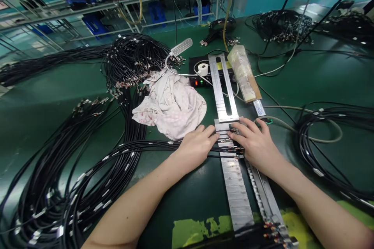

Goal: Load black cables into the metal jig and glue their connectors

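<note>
Several black cables [157,144] run from the left across a long metal fixture [238,198], with their metal-tipped ends lying on it. Over the fixture's left edge, my left hand [196,147] is closed, thumb and fingers pinching the black cables near their ends. My right hand [258,146] comes in from the other side. Its thumb and index finger close on a small black cable end [233,127] at the upper part of the fixture. The palm-side fingers of both hands are partly hidden. Beyond the hands lies a slotted metal plate [217,89].
A crumpled pale cloth [175,103] lies left of the plate. Behind it are a small lamp [181,47] and a black box with lit displays [198,82]. A wrapped block [244,74] sits right of the plate. Cable bundles [131,58] and a cable coil [306,140] flank the work area.
</note>
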A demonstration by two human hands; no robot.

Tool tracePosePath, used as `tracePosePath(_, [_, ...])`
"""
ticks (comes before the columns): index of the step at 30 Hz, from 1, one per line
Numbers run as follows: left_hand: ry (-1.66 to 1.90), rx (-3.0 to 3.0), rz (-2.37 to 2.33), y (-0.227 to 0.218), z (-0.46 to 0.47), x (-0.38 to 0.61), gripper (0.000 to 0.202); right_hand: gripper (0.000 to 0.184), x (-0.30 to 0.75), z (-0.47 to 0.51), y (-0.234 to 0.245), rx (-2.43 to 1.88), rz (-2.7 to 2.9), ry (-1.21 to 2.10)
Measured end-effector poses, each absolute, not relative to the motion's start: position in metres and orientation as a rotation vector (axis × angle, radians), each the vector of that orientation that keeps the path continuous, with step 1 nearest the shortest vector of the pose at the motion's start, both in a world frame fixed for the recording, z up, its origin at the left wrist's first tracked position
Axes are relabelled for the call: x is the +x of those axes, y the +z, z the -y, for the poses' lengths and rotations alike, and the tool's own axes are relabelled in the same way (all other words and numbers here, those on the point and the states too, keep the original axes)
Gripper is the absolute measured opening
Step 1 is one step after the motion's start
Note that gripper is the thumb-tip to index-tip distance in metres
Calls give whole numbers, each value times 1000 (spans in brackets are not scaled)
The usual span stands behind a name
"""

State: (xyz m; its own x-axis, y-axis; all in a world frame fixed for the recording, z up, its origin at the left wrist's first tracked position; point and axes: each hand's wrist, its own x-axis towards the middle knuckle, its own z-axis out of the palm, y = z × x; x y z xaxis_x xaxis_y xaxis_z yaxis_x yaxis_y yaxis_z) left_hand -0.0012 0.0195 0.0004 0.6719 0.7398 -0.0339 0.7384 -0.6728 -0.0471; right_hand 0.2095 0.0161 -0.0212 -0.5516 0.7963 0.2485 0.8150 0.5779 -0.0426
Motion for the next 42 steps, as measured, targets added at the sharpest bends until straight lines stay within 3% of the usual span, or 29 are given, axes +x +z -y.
tracePosePath(8, [59,-2765,1220,-6,-23,1,17,51,222,-15,-31,-1227,2445,-74])
tracePosePath(14, [-32,-2714,1284,-4,-22,0,17,48,238,-13,-23,-1098,2165,-11])
tracePosePath(22, [-292,-2804,1572,-11,-25,-1,15,43,238,-11,-15,-1115,2163,-56])
tracePosePath(28, [-445,-2819,1496,-22,-28,0,15,41,237,-10,-18,-1134,2211,-50])
tracePosePath(42, [-254,-2818,1259,-19,-28,10,21,40,234,-9,-17,-1163,2314,-70])
